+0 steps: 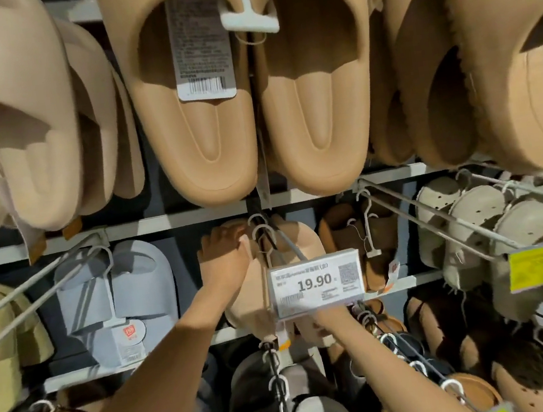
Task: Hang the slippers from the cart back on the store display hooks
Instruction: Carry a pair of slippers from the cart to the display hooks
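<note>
Reaching up to the middle hook (287,243), we had our left hand (224,264) curled over the top of the tan slippers (250,288), thumb near their white hanger (261,233), likely to steer its loop onto the rod. Our right hand (323,325) steadied the pair from below, behind the price tag (316,283); whether those fingers gripped or merely pressed, we could not tell.
</note>
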Demonstrator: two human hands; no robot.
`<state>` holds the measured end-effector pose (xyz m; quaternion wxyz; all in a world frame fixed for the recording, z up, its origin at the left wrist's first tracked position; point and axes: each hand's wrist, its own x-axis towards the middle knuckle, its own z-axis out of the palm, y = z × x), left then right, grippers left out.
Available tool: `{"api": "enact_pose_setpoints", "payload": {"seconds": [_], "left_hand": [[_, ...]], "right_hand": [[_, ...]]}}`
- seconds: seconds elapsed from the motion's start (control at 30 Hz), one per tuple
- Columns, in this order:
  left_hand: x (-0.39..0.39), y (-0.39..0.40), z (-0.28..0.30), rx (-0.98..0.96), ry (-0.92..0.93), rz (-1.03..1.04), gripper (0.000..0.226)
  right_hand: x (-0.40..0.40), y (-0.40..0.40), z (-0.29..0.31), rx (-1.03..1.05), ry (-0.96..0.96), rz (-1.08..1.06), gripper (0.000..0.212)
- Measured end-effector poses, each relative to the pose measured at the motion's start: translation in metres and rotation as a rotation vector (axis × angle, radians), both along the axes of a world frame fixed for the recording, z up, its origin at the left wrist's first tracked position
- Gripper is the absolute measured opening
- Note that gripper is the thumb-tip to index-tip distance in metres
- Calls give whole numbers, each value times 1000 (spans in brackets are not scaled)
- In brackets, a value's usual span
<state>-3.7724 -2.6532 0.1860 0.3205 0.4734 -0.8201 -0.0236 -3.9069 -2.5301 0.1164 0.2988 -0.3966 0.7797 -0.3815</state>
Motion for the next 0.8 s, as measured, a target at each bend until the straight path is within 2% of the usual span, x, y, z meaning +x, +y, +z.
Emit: {"api": "enact_pose_setpoints", "payload": {"seconds": [0.07,0.2,0.27,0.43,0.6,0.73,0.8], "left_hand": [[4,10,5,-70,-76,3,48],[12,55,11,-68,-252,48,27],[17,84,17,-34,-307,60,36],[14,146,14,122,-152,-39,62],[-31,233,-5,198,-549,-133,34],[-80,322,-2,98,-516,-366,38],[-111,374,10,67,-503,-461,41]], "right_hand": [[-10,13,24,-81,64,-102,6],[-24,55,66,-101,327,-231,43],[-27,90,91,-128,417,-294,50],[-35,188,112,-195,611,-324,57],[-47,315,104,-51,803,-290,56],[-63,423,99,142,856,-352,64],[-71,478,98,206,868,-436,59]]}}
